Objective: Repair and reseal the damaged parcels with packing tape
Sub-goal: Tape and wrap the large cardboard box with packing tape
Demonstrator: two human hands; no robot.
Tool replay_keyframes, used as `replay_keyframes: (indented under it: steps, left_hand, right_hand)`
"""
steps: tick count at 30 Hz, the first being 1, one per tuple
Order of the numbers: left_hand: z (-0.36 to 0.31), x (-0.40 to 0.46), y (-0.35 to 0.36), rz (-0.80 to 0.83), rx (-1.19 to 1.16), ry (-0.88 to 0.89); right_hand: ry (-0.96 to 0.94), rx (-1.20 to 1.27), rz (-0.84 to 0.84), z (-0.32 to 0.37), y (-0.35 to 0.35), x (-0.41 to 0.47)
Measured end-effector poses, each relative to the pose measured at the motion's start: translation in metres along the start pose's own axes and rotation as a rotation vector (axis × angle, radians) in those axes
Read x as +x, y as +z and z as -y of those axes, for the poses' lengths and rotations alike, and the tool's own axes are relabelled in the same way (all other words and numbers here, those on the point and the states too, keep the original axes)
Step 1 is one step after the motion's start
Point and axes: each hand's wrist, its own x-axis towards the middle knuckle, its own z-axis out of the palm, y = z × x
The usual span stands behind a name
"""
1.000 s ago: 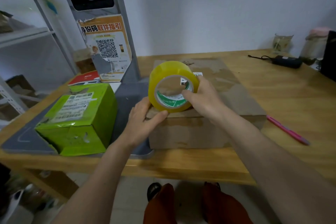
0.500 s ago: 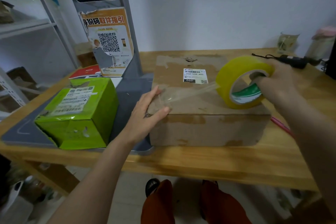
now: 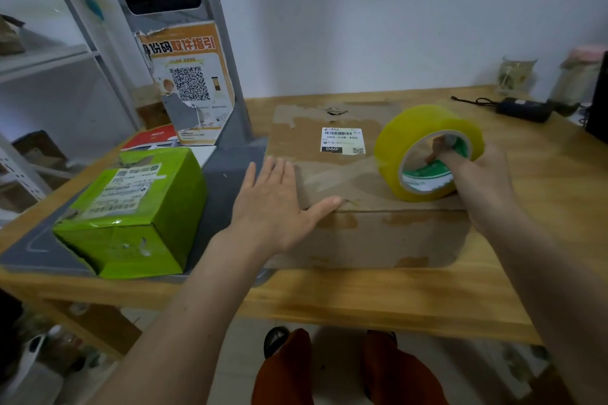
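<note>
Brown parcel (image 3: 362, 187): laid on the bench, near its front edge, white label (image 3: 342, 140) uppermost.
Tape roll (image 3: 427, 151): stood on the parcel's top, at its right end; grasped by the right hand (image 3: 477, 181), fingers hooked through the core.
Left hand (image 3: 276, 204): flat, fingers straight, thumb pressed on the parcel's front left corner.
Green parcel (image 3: 131, 214): set on a grey mat (image 3: 227, 181), at the bench's left end.

Your wooden table (image 3: 378, 293) carried a grey mat (image 3: 227, 181) at its left, with the green box (image 3: 131, 210) standing on it. The brown parcel (image 3: 368, 227) sat mid-table, overlapping the mat's edge. A black device (image 3: 523, 108) lay far right.
</note>
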Motion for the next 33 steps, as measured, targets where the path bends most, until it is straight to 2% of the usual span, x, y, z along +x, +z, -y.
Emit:
replay_keyframes:
  steps: [3, 7, 12, 15, 23, 26, 29, 31, 33]
  left_hand:
    - [-0.029, 0.010, -0.001, 0.042, 0.036, 0.025]
    - [-0.060, 0.027, 0.002, 0.104, -0.027, 0.078]
    - [-0.064, 0.036, 0.003, 0.155, -0.111, 0.199]
    - [-0.062, 0.034, 0.005, 0.120, -0.104, 0.246]
    - [-0.003, 0.013, -0.008, 0.159, -0.031, 0.046]
    - [-0.002, 0.016, -0.010, 0.191, -0.006, 0.013]
    - [-0.034, 0.024, -0.009, 0.217, -0.037, 0.098]
    - [-0.060, 0.030, -0.002, 0.162, -0.081, 0.211]
    - [-0.073, 0.037, 0.005, 0.087, -0.113, 0.247]
  right_hand:
    - [-0.036, -0.012, 0.015, 0.001, 0.002, 0.001]
    - [-0.077, -0.034, 0.024, 0.002, 0.004, 0.000]
    - [-0.051, -0.069, 0.061, 0.002, 0.006, 0.000]
    - [-0.036, -0.119, 0.070, 0.002, 0.007, -0.001]
    - [0.015, -0.078, 0.040, -0.001, 0.002, 0.001]
    - [0.018, -0.095, 0.051, -0.001, 0.002, 0.001]
    - [0.007, -0.107, 0.080, 0.001, 0.003, 0.000]
    - [0.013, -0.110, 0.099, 0.001, 0.002, 0.000]
    - [0.009, -0.123, 0.117, 0.003, -0.002, 0.001]
